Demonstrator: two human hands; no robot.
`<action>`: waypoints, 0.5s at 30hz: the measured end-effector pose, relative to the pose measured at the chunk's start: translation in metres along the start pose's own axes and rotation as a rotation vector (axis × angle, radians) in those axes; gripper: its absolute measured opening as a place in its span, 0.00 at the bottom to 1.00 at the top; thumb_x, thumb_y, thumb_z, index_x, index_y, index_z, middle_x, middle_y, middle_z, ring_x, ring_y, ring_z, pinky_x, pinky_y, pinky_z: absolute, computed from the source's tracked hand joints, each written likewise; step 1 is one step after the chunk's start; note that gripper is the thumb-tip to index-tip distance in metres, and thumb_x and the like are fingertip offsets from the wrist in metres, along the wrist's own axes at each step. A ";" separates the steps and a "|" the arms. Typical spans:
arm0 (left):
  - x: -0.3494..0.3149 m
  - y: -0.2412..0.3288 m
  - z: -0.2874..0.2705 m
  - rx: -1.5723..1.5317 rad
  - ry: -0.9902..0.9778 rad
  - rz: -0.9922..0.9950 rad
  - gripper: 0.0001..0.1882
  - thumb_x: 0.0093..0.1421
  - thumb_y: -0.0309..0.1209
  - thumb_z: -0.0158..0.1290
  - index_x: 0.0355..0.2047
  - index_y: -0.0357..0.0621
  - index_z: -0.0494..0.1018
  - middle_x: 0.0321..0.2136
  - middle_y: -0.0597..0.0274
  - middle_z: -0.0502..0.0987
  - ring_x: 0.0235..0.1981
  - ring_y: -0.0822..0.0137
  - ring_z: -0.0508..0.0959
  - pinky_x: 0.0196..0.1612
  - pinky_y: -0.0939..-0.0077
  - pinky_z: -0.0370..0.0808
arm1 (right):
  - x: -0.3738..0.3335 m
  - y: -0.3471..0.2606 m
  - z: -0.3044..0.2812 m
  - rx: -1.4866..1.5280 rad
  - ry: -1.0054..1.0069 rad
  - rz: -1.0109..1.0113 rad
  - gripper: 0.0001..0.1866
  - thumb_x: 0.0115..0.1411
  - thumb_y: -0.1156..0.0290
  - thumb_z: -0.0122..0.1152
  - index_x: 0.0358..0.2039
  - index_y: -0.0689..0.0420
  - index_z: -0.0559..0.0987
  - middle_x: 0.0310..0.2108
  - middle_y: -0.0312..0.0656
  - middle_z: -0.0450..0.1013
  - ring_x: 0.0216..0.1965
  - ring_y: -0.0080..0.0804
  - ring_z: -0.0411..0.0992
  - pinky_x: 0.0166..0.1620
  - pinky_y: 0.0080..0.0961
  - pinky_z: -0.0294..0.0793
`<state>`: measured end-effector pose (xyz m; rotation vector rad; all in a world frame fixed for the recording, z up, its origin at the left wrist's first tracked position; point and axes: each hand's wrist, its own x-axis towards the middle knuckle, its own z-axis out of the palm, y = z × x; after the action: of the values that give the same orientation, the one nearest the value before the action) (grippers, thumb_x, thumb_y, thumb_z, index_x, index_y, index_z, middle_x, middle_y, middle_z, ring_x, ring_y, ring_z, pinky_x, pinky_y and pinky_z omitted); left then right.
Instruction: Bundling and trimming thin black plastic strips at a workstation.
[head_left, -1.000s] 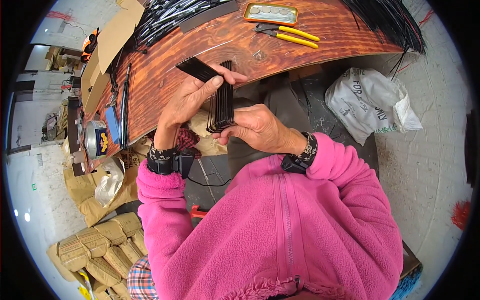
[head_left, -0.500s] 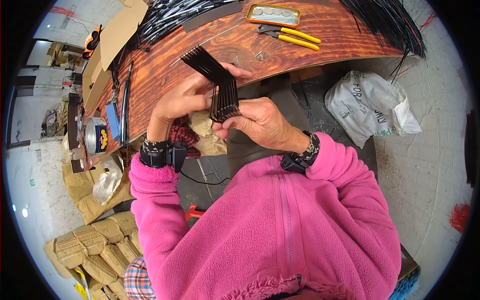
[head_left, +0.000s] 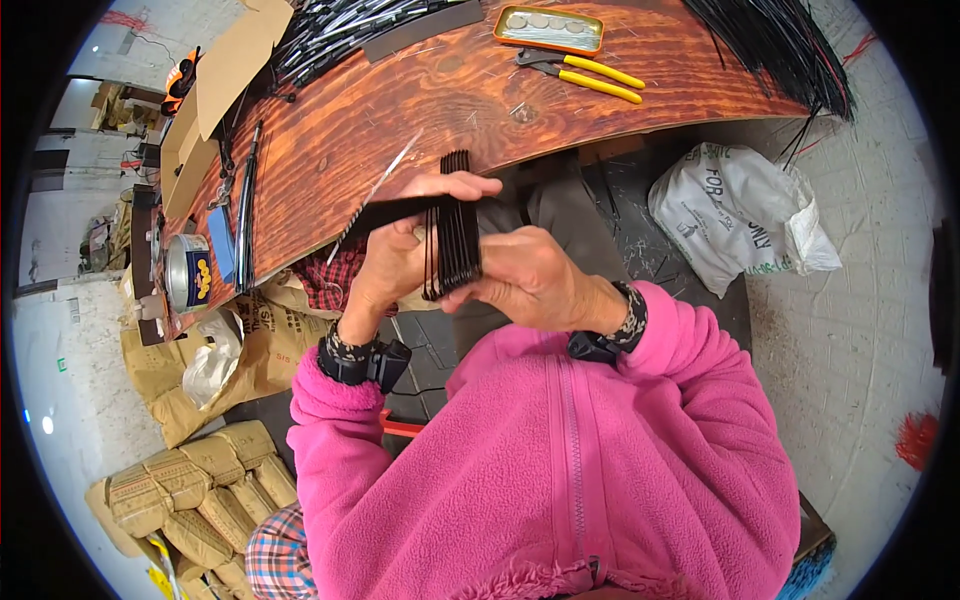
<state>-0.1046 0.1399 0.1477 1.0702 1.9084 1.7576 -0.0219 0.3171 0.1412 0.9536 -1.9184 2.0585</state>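
- The black strips [head_left: 460, 240] lie between both hands, just off the counter's [head_left: 370, 110] near edge; their stacked part runs lengthwise away from the body, another part slants left.
- Right hand [head_left: 530, 270], at the near end, pinches them.
- Left hand [head_left: 390, 262] lays fingers across the far part; its thumb is hidden, so I cannot tell its grip.
- The bend is hard to make out.

Slim black rods [head_left: 459, 238] are held closely bundled
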 end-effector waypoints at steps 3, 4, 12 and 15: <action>-0.003 0.000 0.005 0.069 0.004 0.116 0.16 0.58 0.21 0.57 0.47 0.41 0.73 0.48 0.56 0.79 0.50 0.61 0.78 0.53 0.67 0.74 | -0.007 -0.002 -0.001 -0.053 -0.052 -0.025 0.08 0.64 0.70 0.59 0.37 0.61 0.81 0.32 0.44 0.78 0.32 0.40 0.79 0.34 0.31 0.78; -0.004 0.002 0.007 0.130 -0.011 0.144 0.16 0.57 0.20 0.57 0.46 0.41 0.74 0.47 0.55 0.80 0.49 0.59 0.78 0.54 0.66 0.74 | -0.009 -0.001 -0.001 -0.106 -0.085 -0.066 0.08 0.62 0.71 0.60 0.38 0.61 0.81 0.32 0.44 0.77 0.31 0.41 0.77 0.32 0.32 0.77; -0.014 0.000 0.008 0.277 -0.030 0.075 0.17 0.54 0.18 0.59 0.45 0.41 0.74 0.47 0.54 0.80 0.54 0.55 0.77 0.55 0.63 0.76 | -0.017 0.009 0.002 -0.212 -0.141 -0.165 0.10 0.50 0.77 0.67 0.34 0.61 0.78 0.29 0.44 0.72 0.29 0.46 0.74 0.32 0.37 0.75; -0.013 0.001 0.009 0.308 -0.024 0.083 0.16 0.54 0.18 0.59 0.45 0.40 0.75 0.48 0.55 0.80 0.54 0.55 0.77 0.55 0.63 0.76 | -0.015 0.009 -0.004 -0.249 -0.152 -0.186 0.09 0.49 0.78 0.66 0.32 0.62 0.78 0.29 0.45 0.72 0.28 0.46 0.73 0.31 0.37 0.74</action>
<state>-0.0897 0.1370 0.1442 1.2842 2.1986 1.5139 -0.0167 0.3237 0.1258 1.2034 -2.0134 1.6425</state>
